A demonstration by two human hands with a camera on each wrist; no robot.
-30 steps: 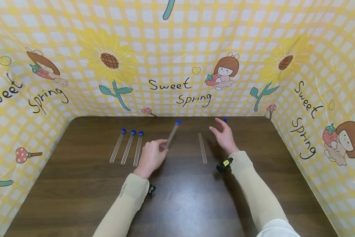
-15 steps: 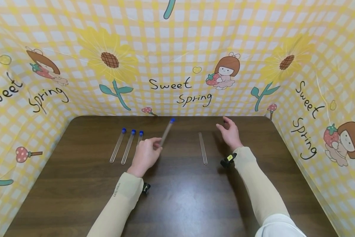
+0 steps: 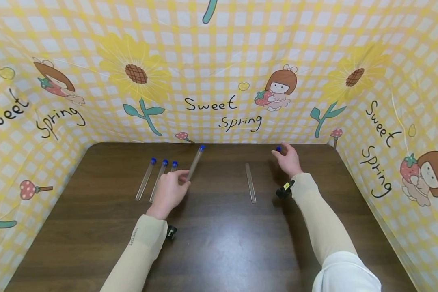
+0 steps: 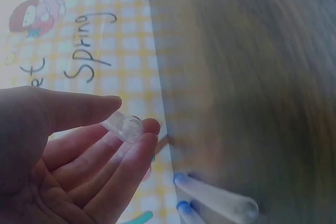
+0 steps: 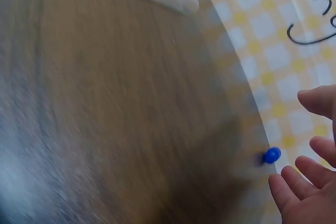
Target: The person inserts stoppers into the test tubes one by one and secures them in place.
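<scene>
My left hand (image 3: 169,190) pinches a clear test tube (image 3: 195,164) near its rounded end, tilted, with its blue cap pointing to the back. In the left wrist view the tube's round bottom (image 4: 130,128) shows between thumb and fingers. My right hand (image 3: 289,160) hovers at the back right, thumb and fingers apart, close to a loose blue cap (image 5: 272,155) near the table's back edge. An uncapped test tube (image 3: 251,184) lies flat between the two hands; its end (image 5: 184,1) shows in the right wrist view.
Several things surround the hands: a capped test tube (image 3: 145,180) at the left, a second capped tube (image 3: 162,174) beside it, and a third whose blue cap (image 3: 174,164) shows behind my left hand. A checked cloth (image 3: 211,73) walls the dark wooden table (image 3: 219,243).
My left hand has moved left with the capped test tube, now covering part of the tubes lying there. My right hand has shifted right and slightly back, around the loose blue cap.
</scene>
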